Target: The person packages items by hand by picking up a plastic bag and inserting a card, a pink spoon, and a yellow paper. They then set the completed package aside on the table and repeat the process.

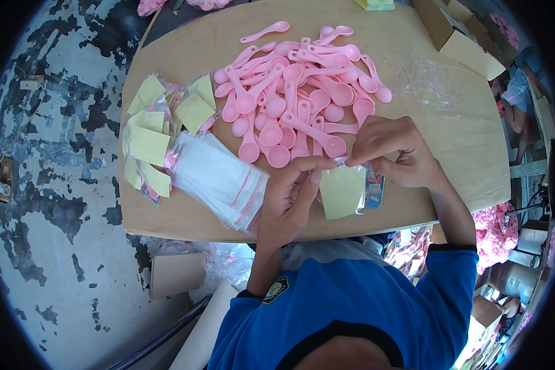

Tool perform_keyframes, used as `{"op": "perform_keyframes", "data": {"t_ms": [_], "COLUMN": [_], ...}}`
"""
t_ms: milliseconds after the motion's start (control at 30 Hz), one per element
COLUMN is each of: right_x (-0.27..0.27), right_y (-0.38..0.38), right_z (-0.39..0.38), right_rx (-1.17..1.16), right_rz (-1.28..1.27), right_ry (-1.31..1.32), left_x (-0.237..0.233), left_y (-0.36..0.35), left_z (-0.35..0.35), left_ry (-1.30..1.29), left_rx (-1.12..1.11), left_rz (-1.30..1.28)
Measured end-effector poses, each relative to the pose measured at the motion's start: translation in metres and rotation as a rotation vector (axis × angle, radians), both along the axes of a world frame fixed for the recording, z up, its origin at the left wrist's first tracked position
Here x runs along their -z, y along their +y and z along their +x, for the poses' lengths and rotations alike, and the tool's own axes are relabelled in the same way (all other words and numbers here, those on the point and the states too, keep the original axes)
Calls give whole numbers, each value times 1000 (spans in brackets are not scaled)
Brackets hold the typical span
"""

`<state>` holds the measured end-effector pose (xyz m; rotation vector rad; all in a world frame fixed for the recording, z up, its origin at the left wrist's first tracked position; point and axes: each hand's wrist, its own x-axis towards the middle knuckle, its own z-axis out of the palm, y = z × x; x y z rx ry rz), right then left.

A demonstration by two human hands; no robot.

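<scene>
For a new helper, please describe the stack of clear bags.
On the brown table, look between the left hand and the packets with yellow cards. The stack of clear bags lies there flat; unlike those packets, it shows no yellow card.

Floor (pixel 55 185) left of the fingers (pixel 308 164) was pale, worn through in dark blotches. Broad brown tabletop (pixel 462 148) spread beneath them. Dark rail (pixel 160 336) slanted low, nearer the body and left of them. Pale beam (pixel 529 169) showed far right, past the table's edge. Light was cool.
</scene>
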<state>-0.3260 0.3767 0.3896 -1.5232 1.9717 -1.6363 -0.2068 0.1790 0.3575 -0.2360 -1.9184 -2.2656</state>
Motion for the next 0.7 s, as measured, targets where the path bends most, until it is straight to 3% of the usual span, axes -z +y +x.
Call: {"op": "perform_keyframes", "data": {"t_ms": [300,400,600,700], "right_x": [4,3,0,-8], "right_y": [0,0,5,-4], "right_z": [0,2,-1,11], "right_rx": [-127,-114,-87,-25], "right_rz": [-95,-100,-72,-80], "right_ry": [126,152,241,185], "left_x": [1,-6,-3,-12], "left_y": [-11,-3,-3,4], "left_z": [6,10,13,17], "left_ry": [111,-18,37,-90], "left_rx": [-4,6,2,-61], "left_rz": [-218,127,12,156]}}
